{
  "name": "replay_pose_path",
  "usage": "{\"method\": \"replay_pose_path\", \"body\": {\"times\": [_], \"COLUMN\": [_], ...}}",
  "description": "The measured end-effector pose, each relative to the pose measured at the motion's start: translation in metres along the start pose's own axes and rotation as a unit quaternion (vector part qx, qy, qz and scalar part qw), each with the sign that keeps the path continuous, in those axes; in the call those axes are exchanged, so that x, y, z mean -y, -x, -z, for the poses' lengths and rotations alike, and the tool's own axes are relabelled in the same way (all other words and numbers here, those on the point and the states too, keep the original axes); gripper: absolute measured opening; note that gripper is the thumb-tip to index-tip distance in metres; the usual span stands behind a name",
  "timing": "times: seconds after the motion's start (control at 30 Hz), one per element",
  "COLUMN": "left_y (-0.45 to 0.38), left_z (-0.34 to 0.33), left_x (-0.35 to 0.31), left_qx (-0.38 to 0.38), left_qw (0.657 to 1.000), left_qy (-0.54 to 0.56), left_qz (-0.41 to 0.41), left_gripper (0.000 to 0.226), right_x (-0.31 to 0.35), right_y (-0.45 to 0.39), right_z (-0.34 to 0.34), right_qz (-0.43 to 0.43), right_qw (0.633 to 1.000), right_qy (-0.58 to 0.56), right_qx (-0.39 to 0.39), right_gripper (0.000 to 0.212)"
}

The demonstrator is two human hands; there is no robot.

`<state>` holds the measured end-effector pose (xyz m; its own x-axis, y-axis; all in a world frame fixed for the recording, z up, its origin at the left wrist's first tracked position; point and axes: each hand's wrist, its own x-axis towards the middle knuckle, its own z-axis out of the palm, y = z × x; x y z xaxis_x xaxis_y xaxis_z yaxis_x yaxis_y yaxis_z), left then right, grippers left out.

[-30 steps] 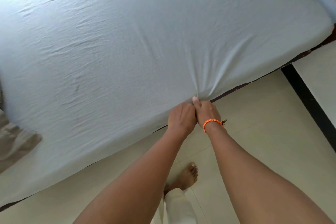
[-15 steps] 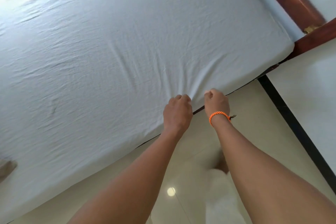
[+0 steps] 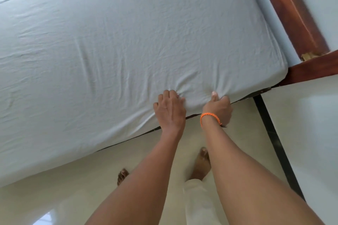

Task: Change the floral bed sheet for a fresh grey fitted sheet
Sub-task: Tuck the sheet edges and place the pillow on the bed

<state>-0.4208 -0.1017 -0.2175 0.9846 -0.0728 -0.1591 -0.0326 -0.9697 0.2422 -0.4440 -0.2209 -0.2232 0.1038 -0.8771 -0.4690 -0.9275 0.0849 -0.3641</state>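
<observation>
The grey fitted sheet (image 3: 128, 42) is already on the mattress, stretched across the whole top and wrapped down over the near edge and the corner at the right, beside the dark wooden bed frame (image 3: 292, 14). It lies mostly flat, with shallow wrinkles running across it and a small fan of creases where the hands meet it.

The person stands at the long side of the bed, both arms reaching forward. The left hand (image 3: 170, 109) rests on the sheet at the mattress edge with its fingers curled and pressing into the cloth, which bunches a little around the fingertips; whether it has actually pinched a fold I cannot tell. The right hand (image 3: 218, 106) (the one with the orange braided band (image 3: 209, 116) round the wrist) is just beside it, nearer the corner, closed over the edge of the sheet with the thumb on top and the other fingers tucked out of sight under the side.

Below the arms are two bare feet on a pale, glossy tiled floor (image 3: 73, 188), the right foot (image 3: 201, 164) forward, and a pale trouser leg (image 3: 197, 202). A dark strip (image 3: 274, 142) runs along the floor to the right.
</observation>
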Motion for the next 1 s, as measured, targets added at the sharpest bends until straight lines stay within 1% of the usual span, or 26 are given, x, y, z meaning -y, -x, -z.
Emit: {"method": "replay_pose_path", "body": {"times": [0.07,0.17,0.27,0.37,0.43,0.5,0.57,0.6,0.63,0.7,0.77,0.8,0.83,0.9,0.93,0.97,1.0], "left_y": [-0.004,-0.002,0.015,0.042,0.055,0.059,0.056,0.054,0.052,0.049,0.047,0.048,0.051,0.055,0.056,0.057,0.056], "left_z": [-0.003,-0.001,0.002,-0.002,-0.005,-0.007,-0.008,-0.006,-0.004,-0.006,-0.007,-0.010,-0.013,-0.019,-0.021,-0.022,-0.021], "left_x": [-0.005,-0.010,-0.018,-0.029,-0.033,-0.036,-0.039,-0.039,-0.040,-0.043,-0.045,-0.046,-0.048,-0.049,-0.051,-0.053,-0.058], "left_qx": [0.009,0.033,0.059,0.069,0.062,0.048,0.044,0.052,0.068,0.127,0.182,0.205,0.230,0.306,0.336,0.345,0.335], "left_qw": [1.000,0.999,0.997,0.994,0.994,0.995,0.996,0.997,0.997,0.992,0.983,0.978,0.971,0.949,0.939,0.936,0.939], "left_qy": [0.002,0.021,0.040,0.045,0.062,0.078,0.071,0.060,0.046,0.026,0.006,-0.001,0.001,0.014,0.013,0.008,0.006], "left_qz": [0.002,0.007,-0.034,-0.073,-0.069,-0.046,-0.023,-0.013,-0.007,0.000,-0.019,-0.041,-0.058,-0.069,-0.071,-0.071,-0.072], "left_gripper": [0.012,0.012,0.011,0.009,0.006,0.012,0.020,0.023,0.026,0.030,0.033,0.036,0.041,0.052,0.057,0.058,0.054], "right_x": [-0.009,-0.020,-0.027,-0.037,-0.040,-0.042,-0.046,-0.048,-0.048,-0.052,-0.055,-0.057,-0.060,-0.064,-0.062,-0.062,-0.058], "right_y": [-0.004,-0.013,-0.016,-0.019,-0.018,-0.021,-0.031,-0.035,-0.040,-0.047,-0.048,-0.050,-0.053,-0.060,-0.064,-0.069,-0.074], "right_z": [0.002,0.012,0.028,0.038,0.041,0.037,0.027,0.021,0.015,0.011,0.015,0.017,0.020,0.028,0.036,0.040,0.047], "right_qz": [0.045,0.096,0.146,0.186,0.201,0.187,0.154,0.140,0.132,0.094,0.064,0.062,0.070,0.077,0.070,0.069,0.073], "right_qw": [0.999,0.995,0.989,0.982,0.979,0.982,0.988,0.990,0.988,0.975,0.951,0.942,0.936,0.931,0.935,0.941,0.950], "right_qy": [-0.007,-0.008,-0.004,0.004,0.008,0.020,0.019,0.004,-0.027,-0.085,-0.113,-0.103,-0.088,-0.049,-0.046,-0.055,-0.061], "right_qx": [-0.007,-0.011,-0.022,-0.039,-0.043,-0.036,-0.002,0.037,0.079,0.184,0.282,0.313,0.333,0.354,0.344,0.326,0.297], "right_gripper": [0.035,0.040,0.041,0.040,0.040,0.039,0.038,0.034,0.025,0.002,0.024,0.034,0.043,0.057,0.059,0.054,0.045]}}
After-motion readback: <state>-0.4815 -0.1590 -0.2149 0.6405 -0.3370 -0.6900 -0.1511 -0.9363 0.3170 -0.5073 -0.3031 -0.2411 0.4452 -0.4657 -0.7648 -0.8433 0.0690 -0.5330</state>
